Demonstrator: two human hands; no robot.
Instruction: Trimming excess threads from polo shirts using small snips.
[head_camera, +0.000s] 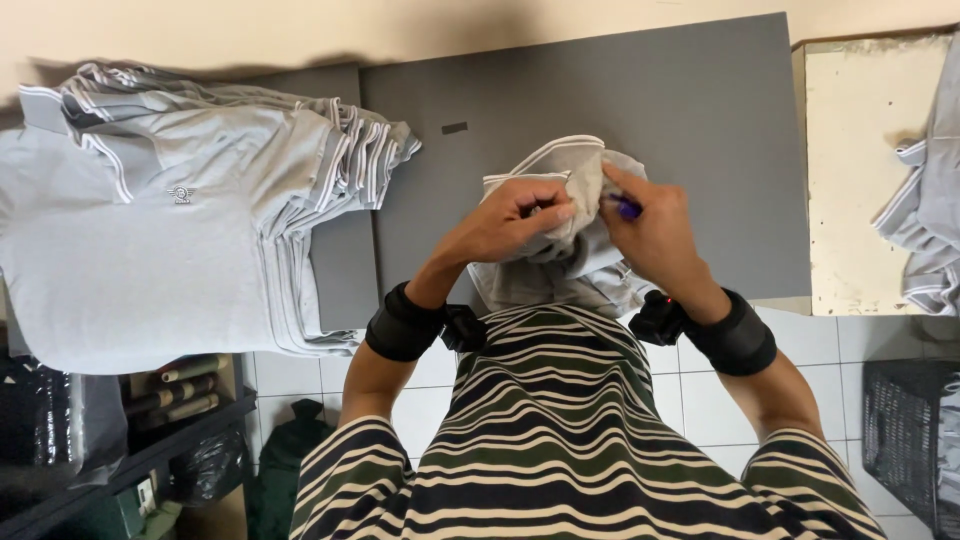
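On the grey tabletop (600, 90), at its near edge, one bunched grey shirt (560, 250) is pinched in the left hand (515, 222); the right hand (655, 235) grips a purple tool (627, 208) against it. One shirt stack (150, 220) lies left; one black basket (905, 440) stands on the floor, its contents unclear.

Left hand (515, 215) & right hand (655, 235) both grip bunched grey polo shirt w/ white-striped collar (565, 165) on dark grey table (640, 90). Right hand also holds small purple tool (626, 208). Stack of folded grey polo shirts (180, 220) at left.
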